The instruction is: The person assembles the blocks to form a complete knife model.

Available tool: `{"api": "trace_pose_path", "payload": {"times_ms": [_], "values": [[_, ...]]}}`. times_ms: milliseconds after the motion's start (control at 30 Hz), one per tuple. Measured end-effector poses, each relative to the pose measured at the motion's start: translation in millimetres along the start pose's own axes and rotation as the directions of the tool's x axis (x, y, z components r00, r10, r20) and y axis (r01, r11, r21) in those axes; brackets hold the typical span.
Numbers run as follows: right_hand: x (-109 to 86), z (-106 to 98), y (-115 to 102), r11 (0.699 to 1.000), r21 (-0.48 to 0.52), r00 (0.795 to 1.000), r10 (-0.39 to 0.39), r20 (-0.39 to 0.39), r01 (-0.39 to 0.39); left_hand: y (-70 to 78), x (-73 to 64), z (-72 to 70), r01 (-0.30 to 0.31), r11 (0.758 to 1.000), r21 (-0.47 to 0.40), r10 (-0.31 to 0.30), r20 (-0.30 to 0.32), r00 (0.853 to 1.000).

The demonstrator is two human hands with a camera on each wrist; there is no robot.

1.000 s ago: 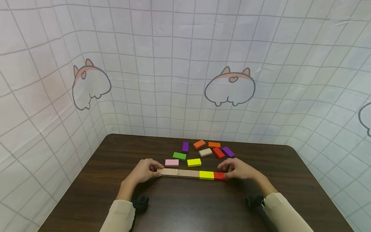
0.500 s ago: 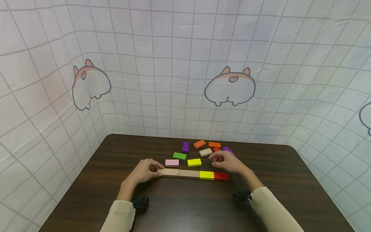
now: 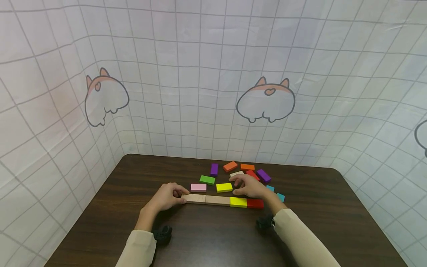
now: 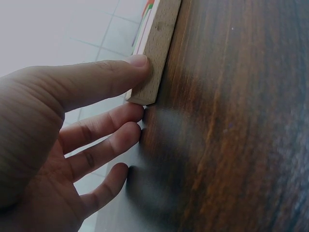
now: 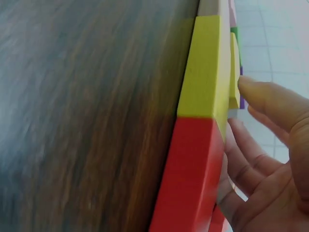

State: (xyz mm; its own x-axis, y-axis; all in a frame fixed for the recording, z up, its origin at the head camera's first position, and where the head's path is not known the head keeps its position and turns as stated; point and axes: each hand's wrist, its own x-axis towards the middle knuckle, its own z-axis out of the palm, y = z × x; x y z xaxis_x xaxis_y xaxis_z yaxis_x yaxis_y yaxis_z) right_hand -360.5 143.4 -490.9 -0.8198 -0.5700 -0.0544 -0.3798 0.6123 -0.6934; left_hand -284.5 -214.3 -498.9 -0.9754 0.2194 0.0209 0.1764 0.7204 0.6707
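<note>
A straight row of blocks lies across the table: a plain wooden block (image 3: 194, 199) at its left end, a second wooden block (image 3: 217, 200), then a yellow block (image 3: 238, 202) and a red block (image 3: 255, 203). My left hand (image 3: 167, 197) holds the left end of the row, its thumb pressed on the near face of the wooden block (image 4: 157, 53) in the left wrist view. Behind the row hovers my right hand (image 3: 251, 186), fingers bent and apart, thumb close to the right end of a loose yellow block (image 3: 224, 187). Nothing shows between its fingers.
Behind the row lie loose blocks: pink (image 3: 198, 187), green (image 3: 207, 180), purple (image 3: 214, 170), orange (image 3: 230, 166), red (image 3: 252, 174) and several more. Two blue blocks (image 3: 281, 197) lie beside my right wrist. A white gridded curtain (image 3: 186, 92) stands behind the dark table (image 3: 213, 237).
My right hand has left the red block at the row's right end and moved back and left toward the loose yellow block, uncovering the blue blocks. My left hand stays put.
</note>
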Motion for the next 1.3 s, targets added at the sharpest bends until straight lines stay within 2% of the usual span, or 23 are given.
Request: {"api": "trace_pose_path", "payload": {"times_ms": [267,733,900,1167,1300], "values": [[14.1,12.2,-11.4,0.994,-0.068,0.997,0.082,-0.017,-0.083,-1.9,-0.1,-0.9,-0.015,1.000,0.007,0.015,-0.002,1.000],[17.3,15.0,-13.1,0.994,-0.093,0.998,0.064,-0.016,-0.065,-2.9,0.8,0.1,-0.007,1.000,0.008,0.007,-0.005,1.000],[8.4,11.5,-9.6,0.993,-0.091,0.996,0.072,-0.044,-0.076,-3.4,1.2,1.9,0.001,1.000,0.013,-0.001,-0.003,1.000],[-19.2,-5.6,5.3,0.996,-0.082,0.996,-0.036,-0.083,0.029,-1.7,1.2,2.3,0.000,1.000,0.003,0.000,-0.001,1.000],[-36.8,-16.0,14.6,0.996,-0.083,0.994,-0.046,-0.100,0.038,-1.8,1.2,2.6,-0.001,1.000,0.003,0.001,-0.001,1.000]]}}
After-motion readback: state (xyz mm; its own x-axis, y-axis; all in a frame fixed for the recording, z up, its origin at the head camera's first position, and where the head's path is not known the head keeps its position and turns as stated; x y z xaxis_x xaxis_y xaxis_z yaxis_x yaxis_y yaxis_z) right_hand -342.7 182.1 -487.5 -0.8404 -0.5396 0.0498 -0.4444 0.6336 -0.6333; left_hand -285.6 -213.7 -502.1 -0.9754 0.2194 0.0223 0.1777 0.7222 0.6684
